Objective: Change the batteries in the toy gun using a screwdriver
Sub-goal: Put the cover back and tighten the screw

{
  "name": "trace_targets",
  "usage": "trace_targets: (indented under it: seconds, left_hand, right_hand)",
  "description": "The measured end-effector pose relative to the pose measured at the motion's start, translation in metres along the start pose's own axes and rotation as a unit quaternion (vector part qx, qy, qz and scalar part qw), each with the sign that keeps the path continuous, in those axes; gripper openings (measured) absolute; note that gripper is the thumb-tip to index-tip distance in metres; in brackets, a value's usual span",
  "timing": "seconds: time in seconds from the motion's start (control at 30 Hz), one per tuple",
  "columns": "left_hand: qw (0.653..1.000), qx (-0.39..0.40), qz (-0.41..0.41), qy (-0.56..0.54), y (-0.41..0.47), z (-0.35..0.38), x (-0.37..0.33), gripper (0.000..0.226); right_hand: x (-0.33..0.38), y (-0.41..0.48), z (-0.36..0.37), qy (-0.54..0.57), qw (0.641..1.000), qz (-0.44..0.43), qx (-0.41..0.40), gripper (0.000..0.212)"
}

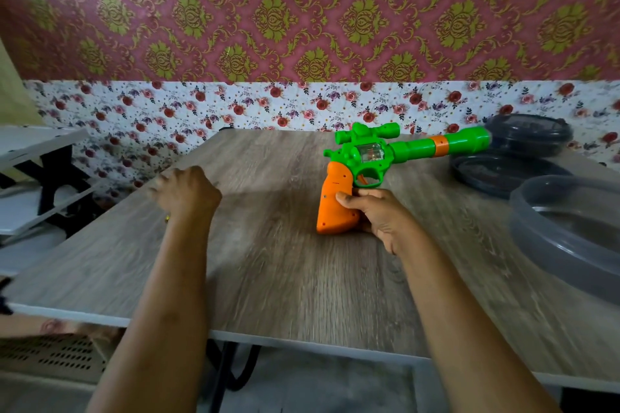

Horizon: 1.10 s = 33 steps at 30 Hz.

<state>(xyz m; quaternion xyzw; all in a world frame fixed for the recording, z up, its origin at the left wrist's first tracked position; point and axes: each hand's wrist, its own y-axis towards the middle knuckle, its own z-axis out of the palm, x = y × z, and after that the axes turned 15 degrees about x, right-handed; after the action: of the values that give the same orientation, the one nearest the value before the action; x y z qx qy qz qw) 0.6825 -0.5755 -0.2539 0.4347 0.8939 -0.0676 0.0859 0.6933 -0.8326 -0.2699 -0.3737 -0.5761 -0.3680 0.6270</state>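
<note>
Opening step, judged from layout: right hand (382, 214) clasped round the orange pistol grip of the green-and-orange plastic toy gun (385, 164), right of centre frame, butt at or just above the grey wood-grain tabletop (268, 261), barrel aimed at the stacked dark translucent plastic lids (523, 157) at the right edge. Left hand (186, 193), left of centre, blurred and curled into a loose fist; contents, if any, impossible to tell. No screwdriver or spare batteries visible; next, locate the tool, then find the cover screw on the grip.
</note>
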Motion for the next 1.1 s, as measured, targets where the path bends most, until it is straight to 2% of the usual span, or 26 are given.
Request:
trace_targets:
  seconds: [0.1, 0.2, 0.3, 0.4, 0.47, 0.63, 0.7, 0.77, 1.0, 1.1]
  left_hand:
    - [0.997, 0.055, -0.051, -0.019, 0.005, 0.001, 0.007, 0.055]
    - [0.994, 0.066, -0.075, -0.048, 0.003, -0.001, 0.009, 0.044]
    - [0.997, 0.051, -0.040, -0.052, 0.003, 0.000, 0.009, 0.024]
    - [0.993, 0.027, 0.020, -0.113, 0.002, -0.001, 0.003, 0.022]
    - [0.983, -0.018, 0.077, -0.167, -0.004, -0.002, -0.006, 0.024]
    - [0.911, -0.042, 0.237, -0.335, -0.021, -0.004, -0.032, 0.016]
    - [0.900, -0.090, 0.273, -0.328, -0.028, -0.006, -0.039, 0.015]
    - [0.883, -0.105, 0.308, -0.339, -0.034, -0.008, -0.044, 0.019]
    - [0.777, -0.088, 0.417, -0.464, -0.052, -0.010, -0.047, 0.033]
    - [0.728, -0.099, 0.451, -0.507, -0.061, -0.009, -0.049, 0.030]
  right_hand:
    - [0.001, -0.001, 0.001, 0.007, 1.000, 0.006, 0.002, 0.033]
    - [0.000, 0.000, 0.000, 0.007, 1.000, 0.010, 0.002, 0.031]
    - [0.000, -0.001, 0.000, 0.009, 1.000, 0.008, 0.002, 0.032]
    - [0.000, 0.000, 0.000, 0.007, 1.000, 0.007, -0.002, 0.032]
    - [0.001, 0.000, 0.001, 0.007, 1.000, 0.006, -0.009, 0.033]
    - [0.000, 0.002, 0.003, 0.012, 0.999, -0.018, -0.050, 0.030]
    - [0.000, 0.002, 0.004, 0.013, 0.997, -0.023, -0.067, 0.029]
    - [0.000, 0.003, 0.004, 0.006, 0.997, -0.022, -0.074, 0.027]
    - [0.002, 0.000, 0.008, -0.042, 0.998, -0.030, -0.047, 0.019]
    - [-0.001, 0.003, 0.008, -0.081, 0.994, -0.042, -0.063, 0.013]
